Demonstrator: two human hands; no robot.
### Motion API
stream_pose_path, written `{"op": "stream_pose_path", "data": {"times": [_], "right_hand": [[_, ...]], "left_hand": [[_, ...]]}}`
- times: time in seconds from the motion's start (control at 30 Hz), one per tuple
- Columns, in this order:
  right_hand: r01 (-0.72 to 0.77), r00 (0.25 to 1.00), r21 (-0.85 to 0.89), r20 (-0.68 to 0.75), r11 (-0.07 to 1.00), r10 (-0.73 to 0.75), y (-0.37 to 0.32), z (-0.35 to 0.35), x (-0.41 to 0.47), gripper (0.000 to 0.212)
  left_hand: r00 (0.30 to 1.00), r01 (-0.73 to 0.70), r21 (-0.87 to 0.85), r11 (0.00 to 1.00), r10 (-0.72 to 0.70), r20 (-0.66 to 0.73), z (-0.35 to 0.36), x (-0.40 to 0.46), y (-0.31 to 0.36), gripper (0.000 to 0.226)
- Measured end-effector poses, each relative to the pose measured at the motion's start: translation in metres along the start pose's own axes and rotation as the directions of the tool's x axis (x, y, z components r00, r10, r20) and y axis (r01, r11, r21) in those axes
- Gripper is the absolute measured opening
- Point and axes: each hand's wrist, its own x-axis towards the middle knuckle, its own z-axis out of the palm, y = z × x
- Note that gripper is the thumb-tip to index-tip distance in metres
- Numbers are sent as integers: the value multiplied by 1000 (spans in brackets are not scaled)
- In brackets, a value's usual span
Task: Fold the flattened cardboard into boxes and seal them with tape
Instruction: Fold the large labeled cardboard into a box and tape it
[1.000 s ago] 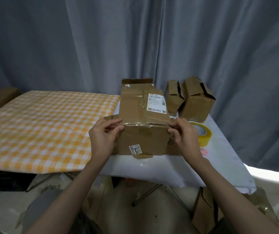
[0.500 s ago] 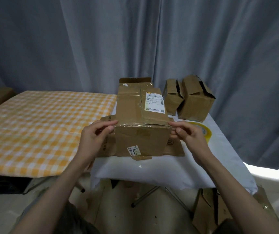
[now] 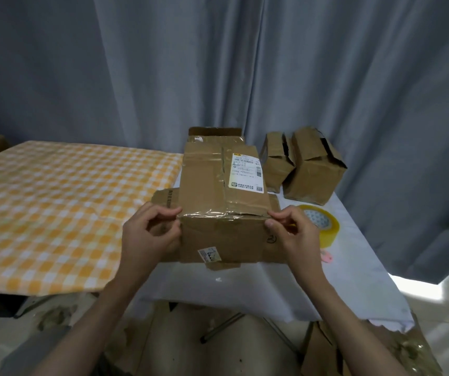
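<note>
A folded brown cardboard box (image 3: 218,191) with a white shipping label stands on the white-covered table (image 3: 353,267), resting on flattened cardboard (image 3: 163,199). A strip of clear tape (image 3: 218,213) runs along its top front edge. My left hand (image 3: 150,234) pinches the tape's left end at the box's left corner. My right hand (image 3: 294,234) pinches the right end at the right corner. A yellow roll of tape (image 3: 324,226) lies just right of my right hand.
Two smaller taped boxes (image 3: 305,164) stand at the back right against the grey curtain (image 3: 218,63). An orange checked cloth (image 3: 55,207) covers the surface on the left. More cardboard (image 3: 326,348) lies on the floor at lower right. A pink item (image 3: 326,257) sits near the roll.
Both hands stay at the box's front top corners and shift slightly, fingers working on the tape ends. The box has barely moved.
</note>
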Motion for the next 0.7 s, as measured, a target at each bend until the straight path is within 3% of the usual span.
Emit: {"op": "stream_pose_path", "data": {"times": [0.1, 0.23, 0.3, 0.4, 0.5, 0.57, 0.7], "right_hand": [[66, 995, -101, -66, 993, -73, 2, 6, -2, 4], [143, 986, -233, -56, 962, -160, 5, 9, -3, 5], [160, 980, -316, -62, 935, -189, 3, 11, -4, 7], [270, 946, -431, -50, 861, -321, -6, 13, 1, 14], [452, 891, -398, 161, 798, -425, -11, 22, 4, 38], [492, 871, -394, 238, 777, -431, -2, 30, -2, 41], [496, 868, -341, 154, 799, -473, 8, 45, 0, 28]], "left_hand": [[986, -115, 177, 977, 133, -96, 12, -4, 2, 9], [964, -193, 359, 913, 244, -103, 20, 4, 15, 7], [961, -229, 454, 861, 274, -37, 22, 9, 23, 9], [919, -393, 457, 798, 349, 180, 32, 7, 32, 27], [864, -496, 506, 706, 342, 371, 49, -1, 36, 47], [867, -486, 538, 689, 301, 397, 57, -5, 30, 48], [885, -454, 503, 735, 307, 350, 58, -10, 13, 40]]}}
